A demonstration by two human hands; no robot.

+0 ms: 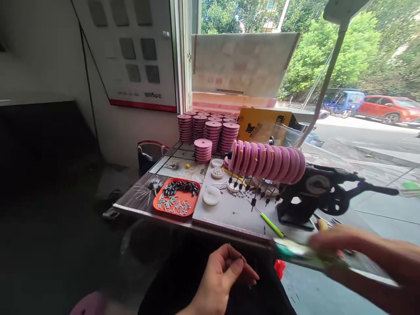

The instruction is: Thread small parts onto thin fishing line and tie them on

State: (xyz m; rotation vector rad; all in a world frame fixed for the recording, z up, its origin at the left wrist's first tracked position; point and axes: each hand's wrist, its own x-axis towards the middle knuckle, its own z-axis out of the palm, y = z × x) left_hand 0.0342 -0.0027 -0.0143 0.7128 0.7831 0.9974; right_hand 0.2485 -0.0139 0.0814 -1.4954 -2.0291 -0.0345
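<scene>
My left hand [223, 275] is above my lap, below the table edge, with thumb and fingers pinched together. A thin dark bit shows at the fingertips, too small to name. My right hand [341, 249], smeared by motion, is at the table's right front. Its fingers are closed round a blurred green-and-whitish thing [285, 250] that points left. Close to it lies a tool with a bright green handle [271, 225]. Behind stands a black cranked stand [316, 186] carrying a row of pink spools [267, 161], from which small black pieces [253, 202] hang.
An orange-red tray [156, 205] holds black and silvery small parts. White round dishes [211, 196] and loose beads lie on a pale board [210, 216]. Stacks of pink spools [213, 135] and a yellow box [262, 124] stand behind. A lamp arm [323, 87] rises at right.
</scene>
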